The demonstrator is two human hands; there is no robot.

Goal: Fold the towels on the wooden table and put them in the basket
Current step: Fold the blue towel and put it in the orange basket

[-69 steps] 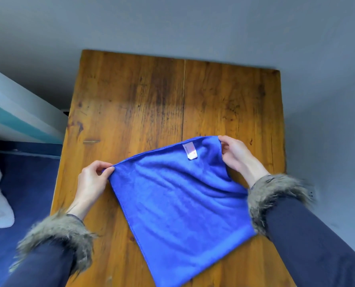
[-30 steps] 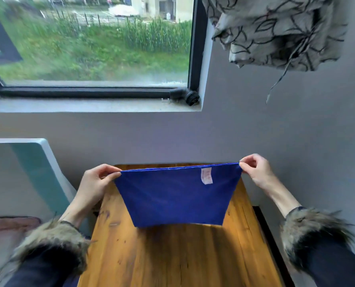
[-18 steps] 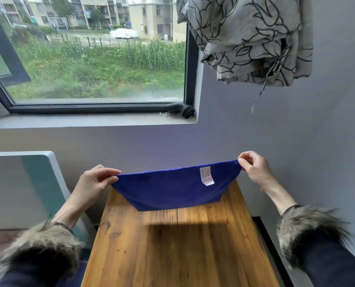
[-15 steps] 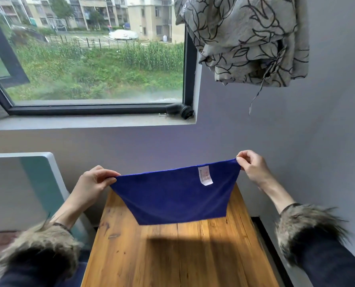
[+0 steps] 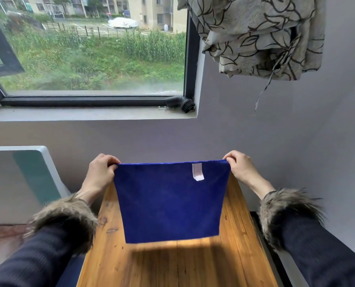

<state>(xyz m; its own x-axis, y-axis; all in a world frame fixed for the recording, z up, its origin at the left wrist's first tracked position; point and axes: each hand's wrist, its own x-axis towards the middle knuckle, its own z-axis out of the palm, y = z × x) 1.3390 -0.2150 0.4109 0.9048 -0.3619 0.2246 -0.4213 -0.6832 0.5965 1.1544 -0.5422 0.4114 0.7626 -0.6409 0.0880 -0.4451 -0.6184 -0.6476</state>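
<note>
A blue towel (image 5: 170, 204) with a small white label near its top edge hangs flat and upright above the wooden table (image 5: 178, 266). My left hand (image 5: 100, 172) pinches its upper left corner. My right hand (image 5: 239, 167) pinches its upper right corner. The top edge is stretched straight between both hands, and the lower edge hangs free above the tabletop, casting a shadow on the wood. No basket is in view.
A grey wall stands right behind the table, with a window and sill (image 5: 89, 113) above it. A patterned curtain (image 5: 255, 34) is bunched at the upper right. A white and teal board (image 5: 33, 172) leans at the left. A dark gap runs along the table's right edge.
The towel was lifted off the table and held up by two corners. In the last half second it swung from slack to hanging flat and taut, with both hands a little closer together.
</note>
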